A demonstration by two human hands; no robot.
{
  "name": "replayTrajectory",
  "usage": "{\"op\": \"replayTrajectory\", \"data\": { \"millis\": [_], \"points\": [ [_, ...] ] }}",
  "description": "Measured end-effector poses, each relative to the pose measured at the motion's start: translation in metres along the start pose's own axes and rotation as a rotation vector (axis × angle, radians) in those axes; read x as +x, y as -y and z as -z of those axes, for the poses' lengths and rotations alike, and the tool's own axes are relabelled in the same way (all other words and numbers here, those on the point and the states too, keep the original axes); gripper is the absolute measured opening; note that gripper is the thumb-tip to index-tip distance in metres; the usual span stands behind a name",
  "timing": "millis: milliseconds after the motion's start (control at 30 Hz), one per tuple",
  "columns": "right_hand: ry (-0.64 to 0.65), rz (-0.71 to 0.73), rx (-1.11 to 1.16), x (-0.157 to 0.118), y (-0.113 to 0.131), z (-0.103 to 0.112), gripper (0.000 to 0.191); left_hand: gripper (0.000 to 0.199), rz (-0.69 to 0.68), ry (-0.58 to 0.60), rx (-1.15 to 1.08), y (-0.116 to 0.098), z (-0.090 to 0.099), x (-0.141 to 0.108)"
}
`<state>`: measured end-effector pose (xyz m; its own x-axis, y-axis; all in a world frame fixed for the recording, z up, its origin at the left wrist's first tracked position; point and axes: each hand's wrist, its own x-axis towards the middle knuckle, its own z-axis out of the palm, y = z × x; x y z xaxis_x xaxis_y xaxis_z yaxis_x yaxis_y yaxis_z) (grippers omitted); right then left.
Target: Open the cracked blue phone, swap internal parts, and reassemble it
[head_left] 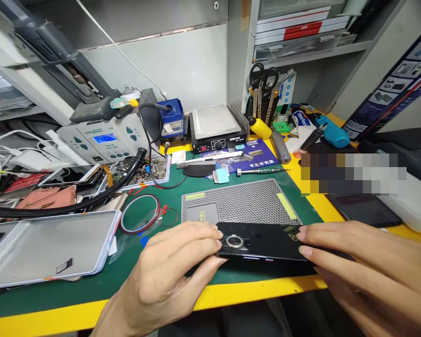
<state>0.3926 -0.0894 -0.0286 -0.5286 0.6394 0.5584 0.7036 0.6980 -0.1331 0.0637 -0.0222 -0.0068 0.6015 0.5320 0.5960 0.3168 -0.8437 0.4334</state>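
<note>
A black smartphone [266, 243] is held nearly level above the front of the bench, back side up, with its round silver-ringed camera toward the left. My left hand [171, 267] grips the camera end, fingers on top and thumb beneath the edge. Around the other end, my right hand [368, 262] has its fingers on the back; its thumb is mostly hidden. Two side buttons show along the edge facing me. Just behind the phone lies a grey perforated work mat [245, 201].
A shallow white tray [56, 234] with a small dark part stands at left. Behind are a hot-air station [105, 140], a heating plate [215, 124] and a screwdriver [263, 172]. A black hose [101, 196] crosses the left side. Tools and scissors [263, 77] stand at back right.
</note>
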Motion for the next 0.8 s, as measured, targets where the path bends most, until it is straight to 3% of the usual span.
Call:
{"op": "replayTrajectory", "data": {
  "millis": [100,267,433,633,800],
  "points": [
    [0.057,0.095,-0.059,0.011,0.002,-0.006,0.035,0.027,-0.026,-0.006,0.010,0.000,-0.001,0.000],
    [0.166,0.254,-0.024,0.031,0.007,-0.009,0.053,0.025,-0.039,0.007,0.046,0.001,0.000,-0.005],
    [0.207,0.289,-0.035,0.038,0.014,-0.005,0.057,0.028,-0.059,0.014,0.046,0.001,0.001,-0.006],
    [0.245,0.252,-0.042,0.052,0.021,-0.004,0.039,0.024,-0.072,0.024,0.101,0.002,0.002,-0.008],
    [0.176,0.228,-0.020,0.072,0.033,-0.007,0.026,0.022,-0.099,-0.005,0.096,0.001,0.001,-0.009]
  ]
}}
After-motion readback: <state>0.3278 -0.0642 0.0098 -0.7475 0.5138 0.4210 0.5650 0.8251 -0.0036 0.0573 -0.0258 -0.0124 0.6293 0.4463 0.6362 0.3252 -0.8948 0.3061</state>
